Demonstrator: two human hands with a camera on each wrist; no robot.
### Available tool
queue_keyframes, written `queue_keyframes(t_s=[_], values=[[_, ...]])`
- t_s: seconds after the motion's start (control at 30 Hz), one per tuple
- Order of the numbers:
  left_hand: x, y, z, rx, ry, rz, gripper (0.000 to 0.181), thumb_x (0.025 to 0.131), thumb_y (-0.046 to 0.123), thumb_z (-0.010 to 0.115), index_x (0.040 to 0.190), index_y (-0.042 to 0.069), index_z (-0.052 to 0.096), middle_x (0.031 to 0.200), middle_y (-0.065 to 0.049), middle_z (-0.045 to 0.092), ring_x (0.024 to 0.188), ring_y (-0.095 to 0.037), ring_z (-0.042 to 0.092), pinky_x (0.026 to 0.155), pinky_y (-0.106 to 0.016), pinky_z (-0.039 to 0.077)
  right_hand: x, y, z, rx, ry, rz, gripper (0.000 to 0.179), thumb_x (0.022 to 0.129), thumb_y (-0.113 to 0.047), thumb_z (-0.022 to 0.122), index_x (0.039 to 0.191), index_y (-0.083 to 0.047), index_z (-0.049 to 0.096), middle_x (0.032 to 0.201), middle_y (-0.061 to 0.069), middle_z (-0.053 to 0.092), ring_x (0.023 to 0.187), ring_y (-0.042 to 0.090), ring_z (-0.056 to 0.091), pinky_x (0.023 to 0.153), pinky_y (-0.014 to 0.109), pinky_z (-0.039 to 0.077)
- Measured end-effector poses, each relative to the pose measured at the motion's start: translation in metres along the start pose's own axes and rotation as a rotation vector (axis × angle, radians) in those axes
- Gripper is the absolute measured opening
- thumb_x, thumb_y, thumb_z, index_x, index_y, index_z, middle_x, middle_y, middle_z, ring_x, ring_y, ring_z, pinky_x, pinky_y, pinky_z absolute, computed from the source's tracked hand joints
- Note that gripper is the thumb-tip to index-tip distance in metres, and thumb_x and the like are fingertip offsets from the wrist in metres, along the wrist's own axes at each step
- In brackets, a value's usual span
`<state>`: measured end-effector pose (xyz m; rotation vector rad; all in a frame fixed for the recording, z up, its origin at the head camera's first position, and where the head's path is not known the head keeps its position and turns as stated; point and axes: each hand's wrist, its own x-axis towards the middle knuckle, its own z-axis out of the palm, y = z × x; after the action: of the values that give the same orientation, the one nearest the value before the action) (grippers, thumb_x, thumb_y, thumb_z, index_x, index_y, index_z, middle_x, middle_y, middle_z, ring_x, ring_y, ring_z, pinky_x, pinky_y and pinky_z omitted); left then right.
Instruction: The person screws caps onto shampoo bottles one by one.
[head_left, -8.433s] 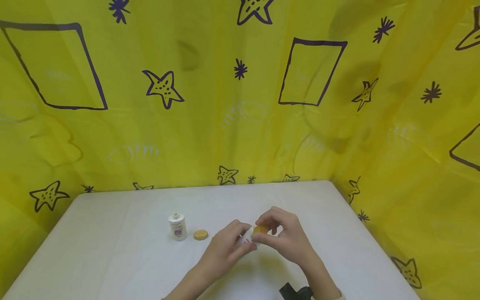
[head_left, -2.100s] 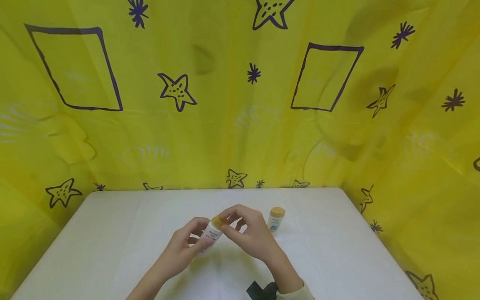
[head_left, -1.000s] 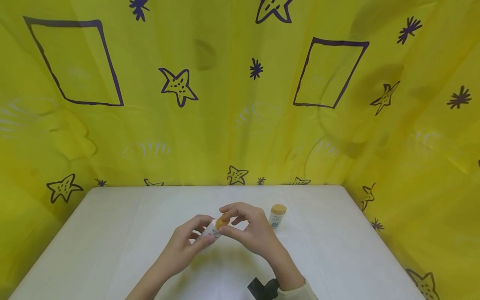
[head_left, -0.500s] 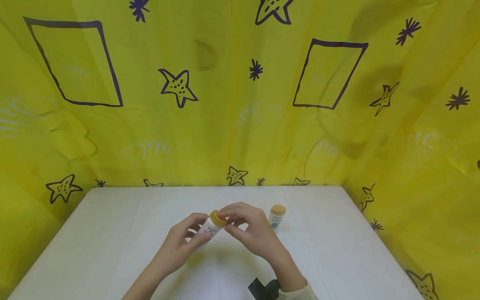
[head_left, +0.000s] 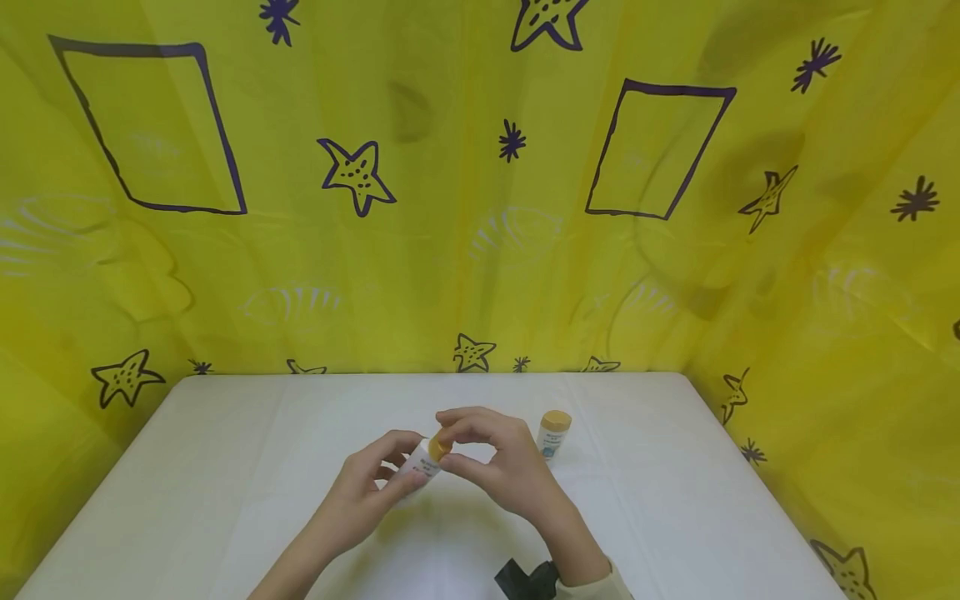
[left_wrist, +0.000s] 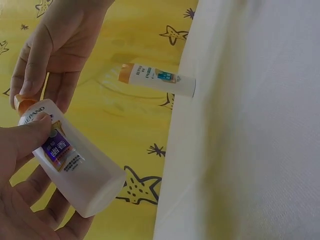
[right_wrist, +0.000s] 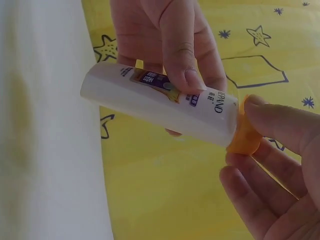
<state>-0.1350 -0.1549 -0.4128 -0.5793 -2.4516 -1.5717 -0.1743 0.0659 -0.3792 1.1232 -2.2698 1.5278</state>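
Observation:
A white bottle with a purple label (left_wrist: 80, 160) is tilted above the table, its orange cap (right_wrist: 245, 132) seated on its neck. My left hand (head_left: 367, 483) grips the bottle's body, thumb across the label and fingers behind it. My right hand (head_left: 498, 458) pinches the cap between thumb and fingers, as the right wrist view shows closely. To the right of my hands a second white bottle (head_left: 551, 442) stands upright on the table, with an orange cap on and a teal label (left_wrist: 165, 76); neither hand touches it.
The white table (head_left: 247, 467) has rounded far corners. Behind it and at the right hangs a yellow curtain (head_left: 420, 275) printed with dark stars and frames. A dark strap-on device (head_left: 528, 579) sits at my right wrist.
Earlier, an uncapped bottle and a loose cap lay at the left while my hands worked on the other bottle; that one now stands capped at right. Lately my right fingers release and regrip the cap.

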Motion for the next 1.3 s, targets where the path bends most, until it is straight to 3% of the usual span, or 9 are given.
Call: queue_keyframes(t_s=[0.13,0.3,0.43,0.6,0.73,0.87,1.07,1.3], values=[[-0.0006,0.001,-0.001,0.003,0.002,0.024,0.028,0.092,0.026,0.071,0.119,0.025,0.062,0.108,0.008,0.068,0.091,-0.014,0.063,0.077,-0.031,0.056,-0.0002,0.0013,0.0013,0.016,-0.009,-0.005,0.018,0.084,-0.013,0.08,0.1,-0.015,0.072,0.118,0.002,0.071,0.112,0.02,0.066,0.084,0.033,0.059],[-0.0004,0.0022,-0.0038,0.012,0.011,0.005,0.03,0.092,0.027,0.071,0.12,0.024,0.062,0.11,0.008,0.068,0.092,-0.016,0.063,0.078,-0.03,0.056,-0.0008,0.0042,0.0013,0.01,-0.028,-0.037,0.021,0.087,-0.014,0.078,0.107,-0.017,0.073,0.116,-0.001,0.07,0.11,0.016,0.066,0.078,0.029,0.06],[-0.0003,0.0021,-0.0055,0.017,0.019,-0.006,0.029,0.092,0.027,0.072,0.12,0.024,0.062,0.111,0.008,0.068,0.093,-0.015,0.063,0.078,-0.03,0.056,-0.0011,0.0035,0.0003,0.0,-0.046,-0.055,0.025,0.088,-0.007,0.076,0.11,-0.017,0.072,0.117,-0.002,0.07,0.108,0.015,0.066,0.076,0.026,0.059],[-0.0011,0.0019,-0.0071,0.02,0.028,0.022,0.029,0.092,0.024,0.072,0.119,0.024,0.062,0.11,0.008,0.069,0.091,-0.014,0.063,0.076,-0.03,0.056,-0.0011,0.0008,-0.0012,0.011,-0.055,-0.048,0.025,0.088,0.001,0.072,0.108,-0.013,0.073,0.117,0.0,0.07,0.104,0.016,0.068,0.079,0.026,0.059],[-0.0004,0.002,-0.0079,0.005,-0.001,0.015,0.028,0.093,0.025,0.07,0.12,0.023,0.062,0.11,0.007,0.069,0.092,-0.015,0.063,0.077,-0.03,0.056,-0.0011,-0.0001,-0.0026,0.016,-0.053,-0.051,0.02,0.09,-0.006,0.073,0.108,-0.012,0.073,0.114,0.002,0.07,0.098,0.016,0.069,0.079,0.028,0.06],[0.0006,0.0009,-0.0074,-0.029,-0.055,-0.007,0.028,0.095,0.027,0.068,0.122,0.023,0.062,0.108,0.005,0.069,0.092,-0.018,0.063,0.078,-0.03,0.056,-0.0005,0.0014,-0.0039,0.008,-0.05,-0.045,0.019,0.088,-0.014,0.076,0.107,-0.015,0.073,0.114,-0.002,0.069,0.104,0.015,0.066,0.081,0.031,0.059],[0.0003,-0.0016,-0.003,-0.037,-0.148,0.029,0.026,0.097,0.027,0.066,0.123,0.023,0.063,0.107,0.004,0.069,0.091,-0.014,0.063,0.079,-0.031,0.056,-0.0013,0.0058,-0.0016,-0.007,-0.055,-0.053,0.017,0.088,-0.023,0.078,0.102,-0.017,0.071,0.119,-0.002,0.068,0.109,0.015,0.065,0.084,0.03,0.059],[-0.0002,-0.0003,-0.0006,-0.024,-0.144,0.038,0.028,0.096,0.029,0.067,0.123,0.023,0.062,0.11,0.005,0.069,0.093,-0.014,0.062,0.078,-0.03,0.055,-0.0016,0.0035,-0.0007,-0.013,-0.055,-0.034,0.018,0.088,-0.023,0.077,0.105,-0.019,0.071,0.11,-0.005,0.068,0.092,0.01,0.067,0.07,0.027,0.058]])
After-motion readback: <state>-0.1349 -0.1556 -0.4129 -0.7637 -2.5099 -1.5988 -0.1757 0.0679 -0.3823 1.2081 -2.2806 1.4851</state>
